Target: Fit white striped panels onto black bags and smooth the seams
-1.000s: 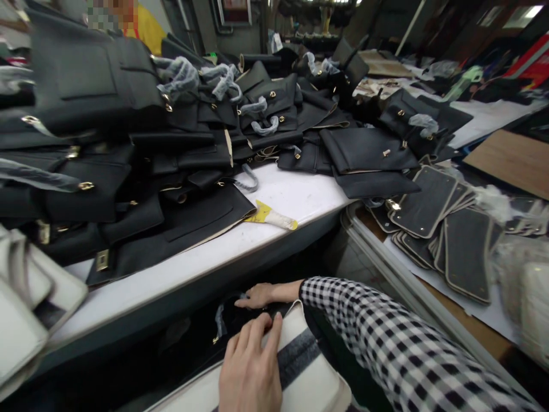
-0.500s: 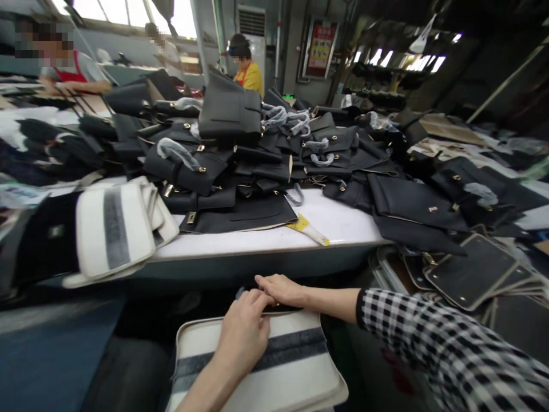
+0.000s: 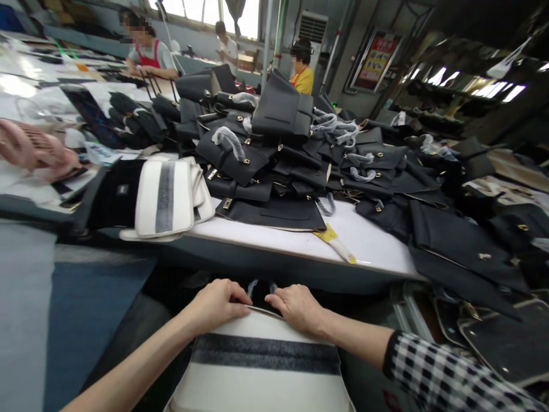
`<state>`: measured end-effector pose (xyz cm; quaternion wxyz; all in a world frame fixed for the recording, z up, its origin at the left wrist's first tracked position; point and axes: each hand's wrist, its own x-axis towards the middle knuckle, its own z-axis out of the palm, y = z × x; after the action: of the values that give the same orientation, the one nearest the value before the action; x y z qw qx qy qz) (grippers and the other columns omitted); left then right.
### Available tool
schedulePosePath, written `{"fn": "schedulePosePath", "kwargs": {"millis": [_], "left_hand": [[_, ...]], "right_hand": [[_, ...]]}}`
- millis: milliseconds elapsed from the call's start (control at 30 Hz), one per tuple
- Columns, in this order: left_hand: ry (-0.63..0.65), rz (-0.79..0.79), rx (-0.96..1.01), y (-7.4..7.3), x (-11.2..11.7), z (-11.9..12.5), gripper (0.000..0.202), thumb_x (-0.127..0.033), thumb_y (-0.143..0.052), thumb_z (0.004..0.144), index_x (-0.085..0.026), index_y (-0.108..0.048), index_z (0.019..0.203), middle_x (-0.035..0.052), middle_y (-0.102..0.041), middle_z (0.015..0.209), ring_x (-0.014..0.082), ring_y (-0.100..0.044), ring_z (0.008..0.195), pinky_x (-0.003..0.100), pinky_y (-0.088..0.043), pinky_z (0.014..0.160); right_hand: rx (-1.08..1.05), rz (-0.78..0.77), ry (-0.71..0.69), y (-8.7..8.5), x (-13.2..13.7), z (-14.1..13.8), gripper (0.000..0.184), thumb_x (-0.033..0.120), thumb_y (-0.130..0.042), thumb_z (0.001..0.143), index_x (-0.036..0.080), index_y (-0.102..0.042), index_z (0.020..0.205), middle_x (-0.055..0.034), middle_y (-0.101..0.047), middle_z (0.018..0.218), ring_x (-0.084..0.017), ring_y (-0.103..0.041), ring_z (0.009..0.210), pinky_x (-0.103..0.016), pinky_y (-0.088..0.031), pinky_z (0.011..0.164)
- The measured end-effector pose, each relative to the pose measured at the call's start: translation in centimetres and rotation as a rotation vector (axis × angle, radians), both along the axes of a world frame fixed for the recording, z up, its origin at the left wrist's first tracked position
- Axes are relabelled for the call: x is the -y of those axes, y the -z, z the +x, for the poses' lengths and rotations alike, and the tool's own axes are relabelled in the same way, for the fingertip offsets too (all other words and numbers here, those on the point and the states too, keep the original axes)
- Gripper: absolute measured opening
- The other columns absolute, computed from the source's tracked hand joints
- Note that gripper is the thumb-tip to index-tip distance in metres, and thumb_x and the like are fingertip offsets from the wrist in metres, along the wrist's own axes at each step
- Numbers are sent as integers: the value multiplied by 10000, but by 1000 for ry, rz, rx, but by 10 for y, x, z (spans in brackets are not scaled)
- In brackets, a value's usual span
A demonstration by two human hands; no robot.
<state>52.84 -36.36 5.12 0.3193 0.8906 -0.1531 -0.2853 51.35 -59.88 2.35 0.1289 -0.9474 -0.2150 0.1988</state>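
In front of me lies a white bag piece with a dark grey stripe (image 3: 266,383), its upper edge turned away from me. My left hand (image 3: 221,303) is closed on the left part of that edge, thumb and fingers pinched together. On the right part, my right hand (image 3: 300,309) also grips the edge, its thumb pointing inward. Between the two hands, just beyond the edge, shows a plastic-wrapped handle loop (image 3: 253,287) against black material. What lies beneath the white piece is hidden.
Across the white table (image 3: 274,239) spreads a heap of black leather bags (image 3: 278,114). Folded white striped pieces (image 3: 165,197) overhang its edge at left, and a yellow-and-white strip (image 3: 337,243) lies near the front. Dark panels (image 3: 506,337) are stacked at right. Several people work behind.
My hands, close together at the top edge before, have moved apart, the left one leftward. The handle loop now shows between them. The view has swung left, bringing in a pink fan-like object.
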Motion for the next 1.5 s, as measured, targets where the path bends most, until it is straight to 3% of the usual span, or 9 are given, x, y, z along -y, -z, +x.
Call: {"fn": "schedulePosePath", "kwargs": {"millis": [267,500,700,867,1000,1100,1233,1500], "left_hand": [[-20,29,50,2,-5,-3,227,-325,-628,715,-371,-769,887,-44,-741,961,239,-653,950,291,-419,731],[27,-66,171,13,-12,-16,208,-283,-611,797,-371,-765,907,-63,-717,958,179,-637,918,283,-396,759],[89,-170,273,18,-21,-23,187,-308,-583,872,-335,-764,912,-37,-720,979,195,-599,903,329,-339,800],[7,-280,141,17,-32,-19,136,-334,-648,804,-290,-776,815,-36,-734,886,192,-615,855,291,-362,740],[-124,-389,-58,19,-53,-22,257,-330,-649,756,-240,-771,964,-21,-752,865,200,-660,814,249,-428,673],[-262,-459,-166,26,-63,-29,358,-326,-637,733,-176,-746,1040,19,-759,954,232,-675,893,252,-474,718],[-404,-508,-182,38,-60,-35,351,-304,-629,712,-141,-754,996,43,-761,897,233,-671,849,268,-473,702],[-351,-566,-111,39,-61,-37,283,-246,-632,727,-203,-777,966,3,-764,930,230,-669,903,269,-465,784]], "right_hand": [[11,-71,-55,-2,-6,3,682,552,-113,1008,225,-702,907,-72,-743,891,-235,-696,835,-318,-440,710],[-1,-134,-120,-5,-19,-1,658,526,-87,1010,291,-701,1004,-58,-744,907,-256,-697,827,-340,-448,683],[-10,-168,-197,-10,-40,-5,592,474,-92,1021,335,-667,1062,-31,-740,957,-244,-688,826,-352,-465,703],[5,-168,-224,-13,-57,-5,592,450,-63,1024,315,-637,1077,-28,-726,915,-235,-684,789,-333,-457,669],[-5,-155,-233,-14,-64,-4,620,457,-53,1021,271,-645,998,-35,-717,864,-223,-679,767,-309,-437,645],[-22,-135,-248,-15,-68,-3,601,444,-66,1024,272,-641,993,-30,-717,891,-217,-677,774,-302,-421,632],[-37,-109,-254,-16,-75,-3,595,438,-56,1022,276,-629,1026,-34,-715,917,-222,-675,783,-307,-419,630],[-46,-32,-315,-13,-93,3,534,394,-81,1027,261,-593,1097,-53,-714,980,-253,-681,847,-362,-494,715]]}}
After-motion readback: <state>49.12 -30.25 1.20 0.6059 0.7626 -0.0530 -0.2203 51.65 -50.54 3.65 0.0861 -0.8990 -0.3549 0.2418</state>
